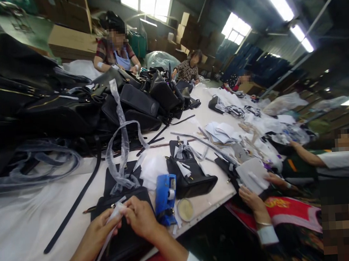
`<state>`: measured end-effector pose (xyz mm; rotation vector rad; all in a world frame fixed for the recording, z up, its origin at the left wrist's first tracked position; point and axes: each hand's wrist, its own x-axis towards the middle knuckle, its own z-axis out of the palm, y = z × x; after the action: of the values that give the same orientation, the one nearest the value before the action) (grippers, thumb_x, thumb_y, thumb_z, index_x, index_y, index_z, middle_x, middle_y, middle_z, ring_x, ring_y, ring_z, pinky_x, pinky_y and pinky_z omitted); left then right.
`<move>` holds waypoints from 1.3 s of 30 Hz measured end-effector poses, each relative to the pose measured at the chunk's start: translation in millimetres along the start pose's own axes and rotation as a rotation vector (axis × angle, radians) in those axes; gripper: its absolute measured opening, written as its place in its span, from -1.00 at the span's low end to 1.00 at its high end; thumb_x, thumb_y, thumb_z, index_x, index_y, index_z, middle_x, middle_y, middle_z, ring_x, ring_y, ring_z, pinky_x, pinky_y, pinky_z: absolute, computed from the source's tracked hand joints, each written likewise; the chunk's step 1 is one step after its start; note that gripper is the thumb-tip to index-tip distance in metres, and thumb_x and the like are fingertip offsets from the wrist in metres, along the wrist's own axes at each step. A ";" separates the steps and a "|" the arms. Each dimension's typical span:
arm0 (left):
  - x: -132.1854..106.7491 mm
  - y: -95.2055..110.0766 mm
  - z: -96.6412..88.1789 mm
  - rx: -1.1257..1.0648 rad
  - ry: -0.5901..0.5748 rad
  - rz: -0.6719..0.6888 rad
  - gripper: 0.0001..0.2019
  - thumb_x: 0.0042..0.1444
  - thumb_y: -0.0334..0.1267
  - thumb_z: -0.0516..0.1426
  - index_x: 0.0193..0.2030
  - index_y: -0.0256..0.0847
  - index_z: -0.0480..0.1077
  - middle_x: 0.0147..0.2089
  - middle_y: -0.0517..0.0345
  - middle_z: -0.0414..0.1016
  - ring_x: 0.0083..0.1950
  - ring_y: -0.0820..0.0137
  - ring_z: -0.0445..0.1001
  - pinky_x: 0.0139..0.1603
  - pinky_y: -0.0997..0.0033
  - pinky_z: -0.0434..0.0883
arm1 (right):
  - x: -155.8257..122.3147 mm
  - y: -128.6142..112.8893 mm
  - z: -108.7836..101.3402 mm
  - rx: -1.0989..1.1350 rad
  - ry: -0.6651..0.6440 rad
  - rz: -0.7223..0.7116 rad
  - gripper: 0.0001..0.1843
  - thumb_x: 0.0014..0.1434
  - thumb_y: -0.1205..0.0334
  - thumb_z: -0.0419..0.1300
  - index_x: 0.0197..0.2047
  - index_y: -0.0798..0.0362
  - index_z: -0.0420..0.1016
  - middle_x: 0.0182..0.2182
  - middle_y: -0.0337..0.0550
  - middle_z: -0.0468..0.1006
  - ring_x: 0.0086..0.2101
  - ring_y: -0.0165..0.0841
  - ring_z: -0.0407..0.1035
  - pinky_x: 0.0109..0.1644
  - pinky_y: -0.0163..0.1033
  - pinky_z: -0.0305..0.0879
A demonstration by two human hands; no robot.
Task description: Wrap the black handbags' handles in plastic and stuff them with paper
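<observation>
My left hand (pixel 99 231) and my right hand (pixel 141 217) meet over a black bag (pixel 122 244) lying at the near edge of the white table (pixel 27 230). Both pinch a strip of clear plastic wrapping (pixel 112 221) that runs down from my fingers. My right hand's fingers curl over the strip's upper end. A long twisted clear plastic strip (pixel 123 149) rises just beyond the bag. A blue tape dispenser (pixel 165 198) stands right of my right hand.
A heap of black bags (pixel 72 109) fills the table's left and far side. A small black pouch (pixel 192 176), a round tin (pixel 185 209), a loose black strap (pixel 75 201) and white paper pieces (pixel 222 131) lie nearby. A person's hands (pixel 252 200) work with white sheets at right; other people sit farther off.
</observation>
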<state>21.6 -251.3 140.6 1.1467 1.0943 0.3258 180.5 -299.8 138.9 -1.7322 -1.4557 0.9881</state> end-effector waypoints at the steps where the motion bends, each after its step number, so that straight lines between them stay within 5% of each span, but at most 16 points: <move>1: -2.0 2.6 -0.6 0.015 0.002 0.009 -0.59 0.05 0.12 0.14 -0.24 -0.24 0.39 -0.42 0.21 0.43 -0.39 0.36 0.40 -0.37 0.44 0.35 | -7.7 6.7 -12.0 0.024 0.029 0.026 -0.83 0.27 0.15 0.04 -0.18 0.00 0.40 -0.56 -0.36 0.44 -0.52 -0.45 0.38 -0.40 -0.41 0.21; 5: -5.4 3.9 -4.4 -0.002 0.017 -0.008 -0.62 0.05 0.12 0.13 -0.32 -0.22 0.37 -0.42 0.23 0.41 -0.44 0.41 0.34 -0.41 0.46 0.31 | -48.3 47.3 -70.2 -0.062 0.382 0.291 -0.72 0.29 0.11 -0.07 -0.25 0.03 0.41 -0.57 -0.30 0.44 -0.53 -0.42 0.37 -0.43 -0.38 0.21; 8: -4.0 -2.3 -4.6 0.016 -0.002 -0.002 -0.61 0.05 0.13 0.12 -0.32 -0.21 0.38 -0.42 0.22 0.42 -0.43 0.39 0.35 -0.39 0.46 0.31 | -75.3 66.6 -89.4 -0.175 0.405 0.383 -0.74 0.24 0.09 0.00 -0.29 0.04 0.43 -0.54 -0.21 0.50 -0.46 -0.33 0.43 -0.34 -0.31 0.26; 11: -5.0 -6.8 -2.6 0.043 -0.009 0.012 -0.60 0.06 0.14 0.11 -0.30 -0.21 0.38 -0.41 0.20 0.43 -0.39 0.36 0.38 -0.35 0.44 0.32 | -91.9 62.9 -71.3 -0.129 0.307 0.391 -0.70 0.24 0.05 0.01 -0.11 0.01 0.45 -0.58 -0.23 0.50 -0.46 -0.28 0.45 -0.33 -0.27 0.29; 14: -9.9 -8.0 -0.6 0.043 -0.012 0.001 -0.59 0.05 0.16 0.10 -0.30 -0.19 0.38 -0.41 0.20 0.44 -0.41 0.36 0.37 -0.37 0.44 0.32 | -98.5 50.9 -38.8 -0.011 0.323 0.383 -0.57 0.19 0.04 0.10 0.12 -0.07 0.37 -0.35 -0.18 0.59 -0.36 -0.27 0.48 -0.25 -0.24 0.34; 20: -10.7 -16.7 -0.5 0.059 -0.039 -0.011 -0.57 0.01 0.18 0.13 -0.31 -0.19 0.38 -0.42 0.19 0.44 -0.40 0.35 0.38 -0.35 0.44 0.34 | -99.5 44.8 -17.6 0.321 0.440 0.422 -0.51 0.16 0.10 0.14 0.15 0.04 0.38 -0.08 -0.05 0.54 -0.14 -0.24 0.46 -0.09 -0.22 0.40; 26: -2.4 -26.5 0.0 0.070 -0.052 -0.014 -0.60 0.03 0.14 0.13 -0.24 -0.19 0.37 -0.42 0.21 0.46 -0.39 0.36 0.39 -0.34 0.46 0.35 | -105.2 30.5 -22.8 -0.123 0.411 0.147 -0.51 0.18 0.25 0.13 0.19 -0.14 0.32 0.11 -0.12 0.41 0.11 -0.19 0.26 0.19 -0.05 0.21; 33: -1.4 -29.9 -3.2 0.069 -0.045 -0.024 -0.57 0.02 0.13 0.15 -0.15 -0.18 0.36 -0.43 0.22 0.46 -0.38 0.34 0.40 -0.35 0.46 0.36 | -87.0 26.1 -19.8 -0.335 0.191 -0.026 -0.49 0.20 0.39 0.06 0.20 -0.15 0.24 0.05 -0.15 0.45 0.05 -0.21 0.31 0.14 -0.05 0.23; 36: -3.5 -27.0 -5.5 0.057 -0.060 -0.005 -0.61 0.04 0.12 0.14 -0.20 -0.16 0.38 -0.42 0.22 0.46 -0.39 0.36 0.39 -0.35 0.46 0.35 | -69.4 31.6 -13.4 -0.412 0.138 0.026 -0.43 0.19 0.45 0.00 0.24 -0.10 0.17 -0.01 -0.09 0.49 -0.03 -0.16 0.36 0.06 0.01 0.27; 39: -6.7 -25.5 -1.8 0.082 -0.141 0.022 -0.63 0.07 0.11 0.12 -0.19 -0.16 0.40 -0.40 0.21 0.47 -0.40 0.36 0.39 -0.36 0.45 0.34 | -55.5 40.1 -4.8 -0.459 0.220 0.142 -0.50 0.19 0.46 -0.03 0.20 0.02 0.21 -0.11 0.01 0.51 -0.09 -0.13 0.38 0.01 0.03 0.29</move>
<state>9.2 -266.0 122.5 1.2368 0.9786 0.2149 199.0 -361.2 114.3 -2.2179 -1.5095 0.5290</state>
